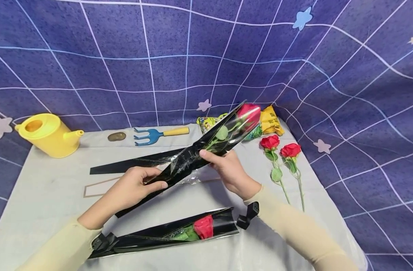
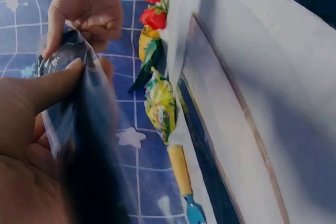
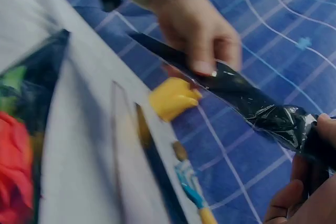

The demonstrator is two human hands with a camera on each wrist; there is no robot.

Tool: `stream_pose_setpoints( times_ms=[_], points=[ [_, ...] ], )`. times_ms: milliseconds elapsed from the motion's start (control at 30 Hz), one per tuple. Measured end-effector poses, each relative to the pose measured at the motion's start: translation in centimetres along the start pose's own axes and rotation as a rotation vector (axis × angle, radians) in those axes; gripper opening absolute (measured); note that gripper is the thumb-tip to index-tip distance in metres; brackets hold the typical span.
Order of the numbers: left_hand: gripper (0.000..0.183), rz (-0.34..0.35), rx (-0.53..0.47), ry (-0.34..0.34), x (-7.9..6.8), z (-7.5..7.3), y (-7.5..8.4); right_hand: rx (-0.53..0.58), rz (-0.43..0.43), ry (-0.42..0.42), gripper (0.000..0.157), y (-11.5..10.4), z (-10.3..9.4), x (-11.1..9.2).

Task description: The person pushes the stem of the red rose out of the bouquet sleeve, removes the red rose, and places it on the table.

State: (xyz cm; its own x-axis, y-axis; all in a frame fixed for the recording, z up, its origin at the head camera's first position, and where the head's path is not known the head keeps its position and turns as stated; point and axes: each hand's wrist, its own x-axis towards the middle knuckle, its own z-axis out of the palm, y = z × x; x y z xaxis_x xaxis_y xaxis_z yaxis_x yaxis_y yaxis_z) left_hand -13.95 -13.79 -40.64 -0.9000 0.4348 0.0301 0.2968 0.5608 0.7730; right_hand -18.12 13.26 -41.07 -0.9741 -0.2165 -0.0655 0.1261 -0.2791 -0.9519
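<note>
Both hands hold a red rose in a black and clear wrapper sleeve, raised above the table and slanting up to the right. The bloom shows through the clear front near the upper end. My left hand pinches the lower part of the sleeve between thumb and fingers. My right hand grips it at the crumpled, gathered middle, thumb on top. In the right wrist view the gathered wrapper looks wrinkled and shiny. A second wrapped rose lies on the table nearer to me.
Flat black and brown-edged clear sleeves lie beyond the hands. At the back are a yellow watering can, brown stone, toy rake and coloured packets. Two loose roses lie right.
</note>
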Motion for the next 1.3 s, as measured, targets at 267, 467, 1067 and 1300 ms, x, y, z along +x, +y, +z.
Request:
stream_pose_setpoints(
  times_ms=[267, 467, 1067, 1300],
  points=[
    [0.019, 0.033, 0.013, -0.004, 0.0, -1.0, -0.2, 0.269, 0.003, -0.024, 0.033, -1.2, -1.2, 0.5],
    [0.022, 0.001, 0.007, -0.044, 0.0, -1.4, 0.1, 0.34, -0.072, 0.038, 0.038, -0.9, -0.9, 0.3],
    [0.027, -0.002, -0.002, 0.032, 0.9, -0.6, 1.3, 0.272, -0.111, 0.079, 0.044, -0.9, -0.2, 0.6],
    [0.021, -0.008, 0.014, 0.066, 0.8, -0.4, 1.5, 0.234, -0.149, 0.089, 0.047, -0.7, 0.5, 0.6]
  ],
)
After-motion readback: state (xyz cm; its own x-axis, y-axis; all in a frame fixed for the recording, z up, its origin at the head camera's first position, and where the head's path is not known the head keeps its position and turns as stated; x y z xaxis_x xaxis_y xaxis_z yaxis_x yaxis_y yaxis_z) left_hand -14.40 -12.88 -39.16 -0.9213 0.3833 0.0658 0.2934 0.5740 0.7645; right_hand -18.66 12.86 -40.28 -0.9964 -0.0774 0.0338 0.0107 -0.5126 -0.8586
